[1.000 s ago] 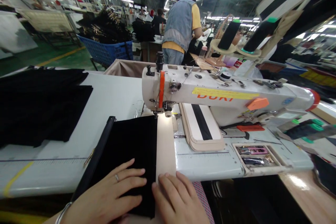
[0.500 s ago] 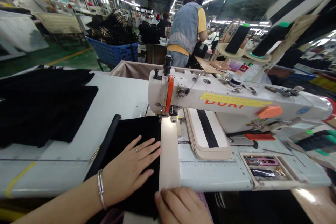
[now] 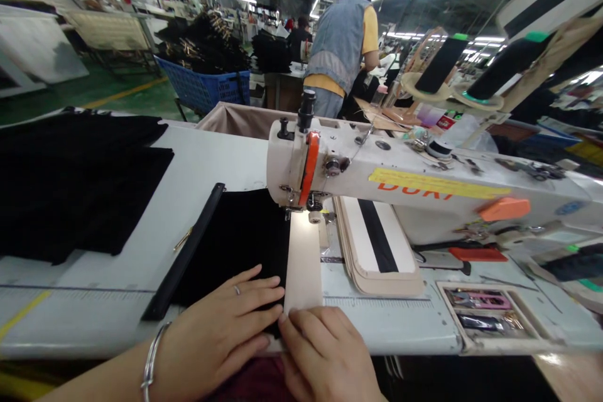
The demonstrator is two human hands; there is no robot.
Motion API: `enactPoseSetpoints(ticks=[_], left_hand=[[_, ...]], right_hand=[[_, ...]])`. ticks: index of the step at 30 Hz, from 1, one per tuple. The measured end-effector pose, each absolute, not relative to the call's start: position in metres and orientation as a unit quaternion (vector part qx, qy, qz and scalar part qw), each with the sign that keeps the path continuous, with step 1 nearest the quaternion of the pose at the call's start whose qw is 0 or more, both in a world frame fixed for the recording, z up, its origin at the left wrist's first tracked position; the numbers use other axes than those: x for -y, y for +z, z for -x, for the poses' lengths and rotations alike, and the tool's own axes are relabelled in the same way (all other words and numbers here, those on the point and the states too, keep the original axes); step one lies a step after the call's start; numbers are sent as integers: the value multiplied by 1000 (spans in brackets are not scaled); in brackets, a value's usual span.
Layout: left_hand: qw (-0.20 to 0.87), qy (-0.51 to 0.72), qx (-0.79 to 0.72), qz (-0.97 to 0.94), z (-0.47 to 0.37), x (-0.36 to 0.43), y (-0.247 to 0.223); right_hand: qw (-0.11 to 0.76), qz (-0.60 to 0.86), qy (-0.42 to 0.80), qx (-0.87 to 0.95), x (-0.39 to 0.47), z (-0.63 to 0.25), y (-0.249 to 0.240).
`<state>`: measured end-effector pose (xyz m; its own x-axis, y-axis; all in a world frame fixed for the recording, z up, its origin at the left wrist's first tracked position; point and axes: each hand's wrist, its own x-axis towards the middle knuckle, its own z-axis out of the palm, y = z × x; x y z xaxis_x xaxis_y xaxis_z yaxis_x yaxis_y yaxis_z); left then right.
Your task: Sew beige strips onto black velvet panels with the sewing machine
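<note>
A black fabric piece point(image 3: 240, 239) lies flat on the white sewing table point(image 3: 202, 163), its right edge running under the head of a white sewing machine point(image 3: 377, 179). Beside that edge lies a pale beige strip point(image 3: 302, 257). My left hand point(image 3: 217, 333), with a ring and a bracelet, presses flat on the near end of the black fabric. My right hand point(image 3: 325, 352) rests palm down on the near end of the beige strip, fingertips touching my left hand. A black zipper strip point(image 3: 186, 251) lines the fabric's left edge.
A stack of black fabric point(image 3: 70, 182) sits at the left. Beige templates with a black stripe point(image 3: 377, 245) lie under the machine arm. A tool tray point(image 3: 485, 314) is at the right. A person in a denim vest point(image 3: 339, 44) stands behind, near a blue basket point(image 3: 207, 88).
The black fabric and strip have slid farther under the machine head. My left hand pulled back toward the near edge, and my right hand moved up onto the strip's end.
</note>
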<state>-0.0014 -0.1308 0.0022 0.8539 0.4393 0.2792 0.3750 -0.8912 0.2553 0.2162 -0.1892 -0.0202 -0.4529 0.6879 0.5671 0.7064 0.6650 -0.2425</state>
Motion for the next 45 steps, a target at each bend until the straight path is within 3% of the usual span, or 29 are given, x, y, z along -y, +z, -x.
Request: enactPoseSetpoints(ticks=[13, 21, 33, 45], left_hand=[[140, 194, -190, -952, 6, 101, -21], [63, 156, -195, -966, -1, 79, -16], [-31, 149, -211, -966, -12, 42, -21], [9, 177, -269, -947, -23, 9, -20]], right_hand=[[289, 454, 73, 840, 167, -222, -19], [275, 476, 102, 829, 152, -225, -15], [221, 506, 90, 829, 119, -226, -11], [181, 530, 56, 827, 84, -226, -11]])
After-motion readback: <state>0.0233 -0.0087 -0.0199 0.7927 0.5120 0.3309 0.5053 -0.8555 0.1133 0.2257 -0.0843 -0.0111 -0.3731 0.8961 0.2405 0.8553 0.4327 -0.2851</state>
